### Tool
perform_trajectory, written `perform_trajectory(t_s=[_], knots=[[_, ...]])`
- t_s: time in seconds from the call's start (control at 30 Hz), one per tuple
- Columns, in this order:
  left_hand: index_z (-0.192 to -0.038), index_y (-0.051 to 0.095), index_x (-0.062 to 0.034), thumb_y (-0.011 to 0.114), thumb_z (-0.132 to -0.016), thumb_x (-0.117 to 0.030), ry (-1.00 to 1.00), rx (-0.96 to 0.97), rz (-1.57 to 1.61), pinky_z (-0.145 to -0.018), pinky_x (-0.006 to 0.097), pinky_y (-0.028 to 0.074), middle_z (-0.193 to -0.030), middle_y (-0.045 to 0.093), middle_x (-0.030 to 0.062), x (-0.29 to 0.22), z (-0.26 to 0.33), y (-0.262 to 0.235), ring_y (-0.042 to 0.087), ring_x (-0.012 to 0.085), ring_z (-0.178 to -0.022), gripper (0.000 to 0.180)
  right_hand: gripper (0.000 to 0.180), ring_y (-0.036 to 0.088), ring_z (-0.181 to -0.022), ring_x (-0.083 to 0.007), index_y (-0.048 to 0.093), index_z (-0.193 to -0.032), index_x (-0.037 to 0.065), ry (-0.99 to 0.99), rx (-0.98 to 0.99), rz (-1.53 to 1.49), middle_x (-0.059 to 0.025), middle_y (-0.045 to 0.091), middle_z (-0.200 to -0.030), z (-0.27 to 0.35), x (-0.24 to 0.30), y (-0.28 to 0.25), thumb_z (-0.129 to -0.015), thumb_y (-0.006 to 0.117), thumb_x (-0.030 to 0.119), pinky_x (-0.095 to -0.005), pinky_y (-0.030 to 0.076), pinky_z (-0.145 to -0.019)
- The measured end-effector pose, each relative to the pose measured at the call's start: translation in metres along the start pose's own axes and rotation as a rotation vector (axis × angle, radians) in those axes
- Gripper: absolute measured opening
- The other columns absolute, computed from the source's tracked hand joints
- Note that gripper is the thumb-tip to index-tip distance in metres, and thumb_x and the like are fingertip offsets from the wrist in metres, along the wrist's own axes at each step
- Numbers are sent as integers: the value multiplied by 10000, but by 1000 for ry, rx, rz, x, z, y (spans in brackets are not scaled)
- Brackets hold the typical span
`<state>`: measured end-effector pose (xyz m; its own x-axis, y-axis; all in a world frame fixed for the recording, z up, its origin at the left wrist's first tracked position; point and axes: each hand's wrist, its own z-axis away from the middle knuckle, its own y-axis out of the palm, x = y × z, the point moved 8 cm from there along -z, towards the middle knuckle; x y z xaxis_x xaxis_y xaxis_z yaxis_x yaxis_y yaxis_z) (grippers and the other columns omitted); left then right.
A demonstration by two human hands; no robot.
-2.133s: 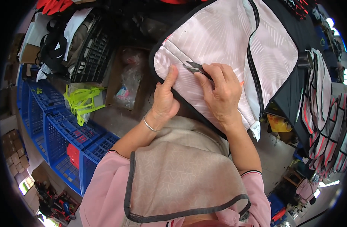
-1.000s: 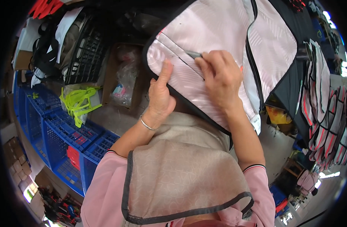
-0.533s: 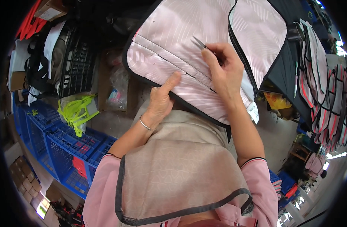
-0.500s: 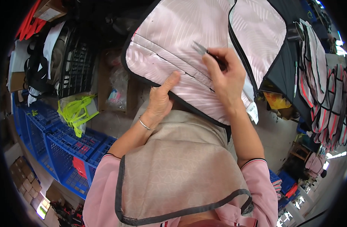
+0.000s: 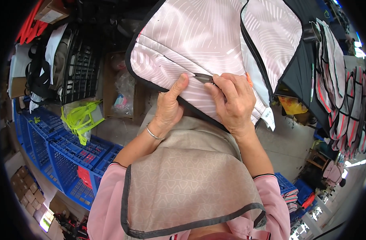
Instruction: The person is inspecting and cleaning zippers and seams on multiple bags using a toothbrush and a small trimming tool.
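A pale pink fabric bag piece (image 5: 195, 30) with white line patterns, black bound edges and a black zipper (image 5: 255, 50) lies spread open in front of me. My left hand (image 5: 170, 103) pinches its near edge, thumb on top and fingers hidden beneath. My right hand (image 5: 235, 102) is closed around small dark thread snips (image 5: 203, 77). Their tips rest at the seam across the pink lining, close to my left thumb. An orange bit (image 5: 249, 80) shows beside my right hand. A white label (image 5: 267, 118) hangs from the near right edge.
Blue plastic crates (image 5: 77, 150) stand at the left, with yellow-green straps (image 5: 84, 120) above them. A black basket (image 5: 81, 66) and a carton holding clear plastic bags (image 5: 125, 90) sit beyond. Striped fabric pieces (image 5: 343, 100) hang at the right. A beige apron (image 5: 191, 188) covers my front.
My right hand has moved down and left, bringing the snips from above the fabric onto the seam by my left thumb. The left hand keeps its hold.
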<state>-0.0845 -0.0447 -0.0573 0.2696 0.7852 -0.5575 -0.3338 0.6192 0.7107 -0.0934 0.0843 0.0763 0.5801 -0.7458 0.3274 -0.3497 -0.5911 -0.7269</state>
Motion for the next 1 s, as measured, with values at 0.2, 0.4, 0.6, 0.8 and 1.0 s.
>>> perform_trajectory(t_s=[0.2,0.4,0.6,0.8,1.0], knots=[[-1206,544,-36,739,-841,-210,-11,-8,22,-949,312,418,-1139,587,50,1,-1,-1,543,155,-1051,449,260,556,-686,-183,654,-904,69,-13,4,44,-30,593,-827,1,2,1,-698,776,170,-309,420,-584],[-1206,542,-27,735,-844,-205,11,-9,19,-946,321,427,-1143,588,57,-3,2,3,547,160,-1051,447,244,557,-690,-178,654,-891,69,-30,5,59,-27,597,-818,2,2,2,-707,770,180,-319,418,-582],[-1226,528,-14,731,-847,-202,8,-8,20,-966,324,426,-1170,582,71,-2,1,0,546,172,-1079,470,194,582,-662,-220,625,-860,34,382,70,-300,-71,608,-797,7,-35,1,-743,764,104,-312,457,-619],[-1232,525,-8,718,-856,-197,12,-33,-17,-957,333,439,-1168,587,68,2,-2,-9,558,183,-1064,463,373,618,-743,-250,580,-997,29,376,63,-315,-102,611,-883,-13,-22,14,-737,791,192,-326,494,-672],[-1268,494,-20,622,-927,-274,3,4,27,-1031,393,391,-1226,563,89,12,-8,-17,528,211,-1145,444,396,641,-802,-276,564,-982,17,552,116,-329,-137,638,-881,-12,-76,59,-741,785,240,-366,504,-693]])
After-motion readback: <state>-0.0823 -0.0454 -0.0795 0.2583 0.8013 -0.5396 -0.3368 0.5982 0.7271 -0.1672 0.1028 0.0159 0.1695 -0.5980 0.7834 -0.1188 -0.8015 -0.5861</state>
